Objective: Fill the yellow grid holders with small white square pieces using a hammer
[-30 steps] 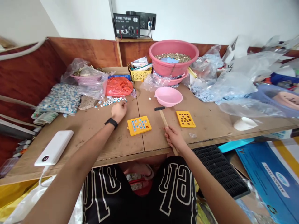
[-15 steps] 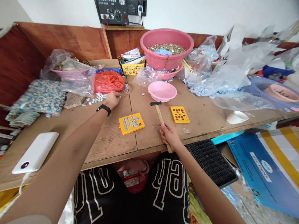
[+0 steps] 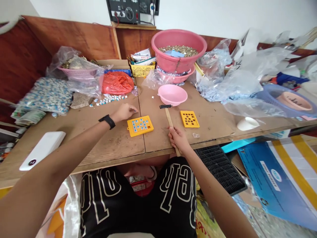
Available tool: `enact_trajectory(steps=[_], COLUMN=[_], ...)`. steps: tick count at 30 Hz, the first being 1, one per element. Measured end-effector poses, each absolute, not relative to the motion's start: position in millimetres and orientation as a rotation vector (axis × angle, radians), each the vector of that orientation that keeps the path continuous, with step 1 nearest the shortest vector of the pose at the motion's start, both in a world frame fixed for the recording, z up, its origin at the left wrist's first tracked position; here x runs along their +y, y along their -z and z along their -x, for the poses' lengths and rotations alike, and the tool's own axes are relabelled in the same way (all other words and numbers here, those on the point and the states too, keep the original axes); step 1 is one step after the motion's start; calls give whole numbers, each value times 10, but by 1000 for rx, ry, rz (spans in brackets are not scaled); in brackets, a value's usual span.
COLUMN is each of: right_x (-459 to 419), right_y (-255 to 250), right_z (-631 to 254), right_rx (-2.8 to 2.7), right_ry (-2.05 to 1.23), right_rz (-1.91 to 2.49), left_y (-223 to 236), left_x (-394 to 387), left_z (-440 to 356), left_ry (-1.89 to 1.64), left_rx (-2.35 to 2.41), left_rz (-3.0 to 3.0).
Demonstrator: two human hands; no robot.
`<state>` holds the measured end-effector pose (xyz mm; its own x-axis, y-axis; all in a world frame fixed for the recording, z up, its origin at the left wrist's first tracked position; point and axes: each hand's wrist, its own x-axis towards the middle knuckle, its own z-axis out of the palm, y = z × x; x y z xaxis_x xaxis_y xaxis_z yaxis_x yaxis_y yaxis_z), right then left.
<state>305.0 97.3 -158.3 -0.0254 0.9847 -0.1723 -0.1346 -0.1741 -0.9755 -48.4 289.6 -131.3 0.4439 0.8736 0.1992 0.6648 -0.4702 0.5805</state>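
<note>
My left hand (image 3: 125, 111) hovers just above the back left edge of a yellow tray (image 3: 131, 132). Its fingers are pinched together; whatever they hold is too small to make out. Small blue-and-white pieces (image 3: 141, 126) fill most of the tray's slots, and one slot near its right side shows brown. Loose pieces of the same sort (image 3: 110, 99) lie in a pile behind that hand. My right hand (image 3: 177, 138) is wrapped round the wooden handle of a small hammer (image 3: 168, 116), whose black head points away from me. Right of the hammer lies a second yellow tray (image 3: 189, 119) with brown slots.
A pink bowl (image 3: 172, 95) stands behind the hammer, with a large pink tub (image 3: 178, 61) at the back. A red bag (image 3: 117, 82) and a bag of pieces (image 3: 48, 96) are on the left. A white power bank (image 3: 43, 150) and a white cup (image 3: 247, 123) lie nearer the sides.
My left hand has moved from the pile of loose pieces toward me, to the back of the left tray. My right hand keeps its hold on the hammer.
</note>
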Motion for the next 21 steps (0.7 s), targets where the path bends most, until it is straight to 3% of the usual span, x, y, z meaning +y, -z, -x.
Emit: enact_trajectory(steps=[9, 21], right_x=[972, 983], right_y=[1596, 1679], right_z=[-3039, -3066], right_rx=[-1052, -1065], right_ry=[-1367, -1314], right_rz=[1238, 1238], left_y=[1172, 1159], left_x=[2352, 1627], left_z=[140, -438], left_ry=[-910, -675], left_rx=[1213, 1320], left_rz=[-1997, -2387])
